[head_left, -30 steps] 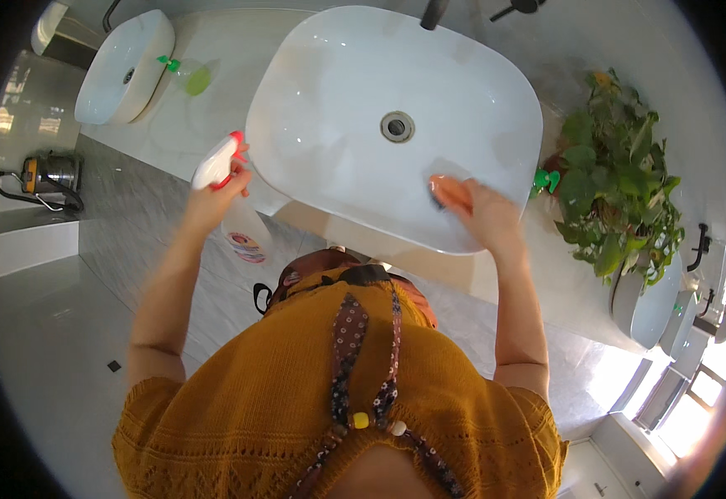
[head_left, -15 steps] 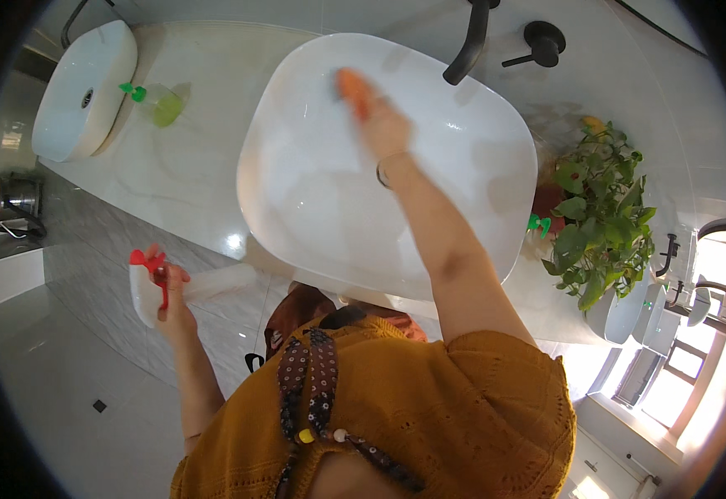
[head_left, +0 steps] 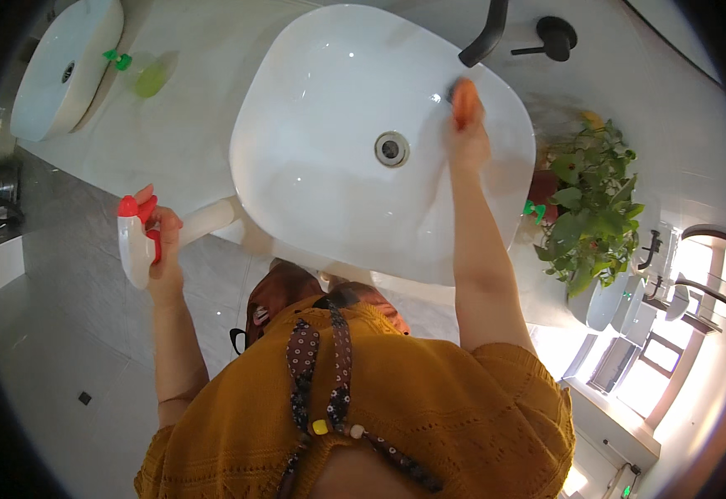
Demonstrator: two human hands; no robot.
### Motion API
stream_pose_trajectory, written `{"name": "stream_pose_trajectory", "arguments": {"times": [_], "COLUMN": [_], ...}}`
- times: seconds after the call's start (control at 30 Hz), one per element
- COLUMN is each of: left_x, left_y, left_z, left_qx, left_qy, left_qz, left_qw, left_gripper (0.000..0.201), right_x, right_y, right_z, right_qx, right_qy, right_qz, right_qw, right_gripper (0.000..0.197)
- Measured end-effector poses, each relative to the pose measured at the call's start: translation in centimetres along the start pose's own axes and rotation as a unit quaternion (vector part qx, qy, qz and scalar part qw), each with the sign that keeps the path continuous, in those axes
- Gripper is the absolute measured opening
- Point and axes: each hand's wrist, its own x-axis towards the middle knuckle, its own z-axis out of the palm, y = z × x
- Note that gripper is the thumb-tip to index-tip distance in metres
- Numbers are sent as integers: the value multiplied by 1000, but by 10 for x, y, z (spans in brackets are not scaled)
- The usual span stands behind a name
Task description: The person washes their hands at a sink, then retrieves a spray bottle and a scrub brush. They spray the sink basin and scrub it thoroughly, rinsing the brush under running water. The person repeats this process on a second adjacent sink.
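Observation:
My right hand (head_left: 469,145) is closed round an orange scrubber (head_left: 464,104) with a dark edge, blurred by motion; whether it is a brush or a sponge I cannot tell. It is against the inner right side of a white washbasin (head_left: 313,195), below the black spout (head_left: 487,35). The basin's round drain (head_left: 392,149) shows in the middle. Left of the basin, past the counter's front edge, my left hand (head_left: 166,249) grips a white spray bottle (head_left: 137,252) with a red trigger and nozzle, its fingers about the trigger.
A leafy potted plant (head_left: 587,204) and a green pump top (head_left: 534,210) stand close to the basin's right rim. Beside the spout a black tap lever (head_left: 556,39) sticks out of the wall. A green soap bottle (head_left: 151,81) and a second basin (head_left: 88,71) are far left.
My right hand has swept the orange scrubber from the basin's upper left side to its right side, uncovering the drain. My left hand still holds the spray bottle. The view has shifted slightly.

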Motion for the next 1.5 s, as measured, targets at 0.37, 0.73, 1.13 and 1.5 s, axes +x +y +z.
{"name": "stream_pose_trajectory", "arguments": {"times": [0.37,0.73,1.13,1.5], "left_x": [14,12,19,34], "left_y": [-5,-16,-12,-11], "left_z": [5,-1,14,14], "left_qx": [-10,-38,-41,-79], "left_qy": [45,26,73,47], "left_qz": [24,72,41,-2], "left_qw": [999,996,996,996], "left_gripper": [34,42,35,37], "right_x": [7,-111,-62,-22], "right_y": [-96,60,-118,61], "right_z": [24,-92,35,-67], "right_qx": [32,-62,169,-197], "right_qy": [-100,-437,-228,-243], "right_qz": [-302,-226,-275,-151], "right_qw": [948,868,918,938], "right_gripper": [48,64,54,54]}}
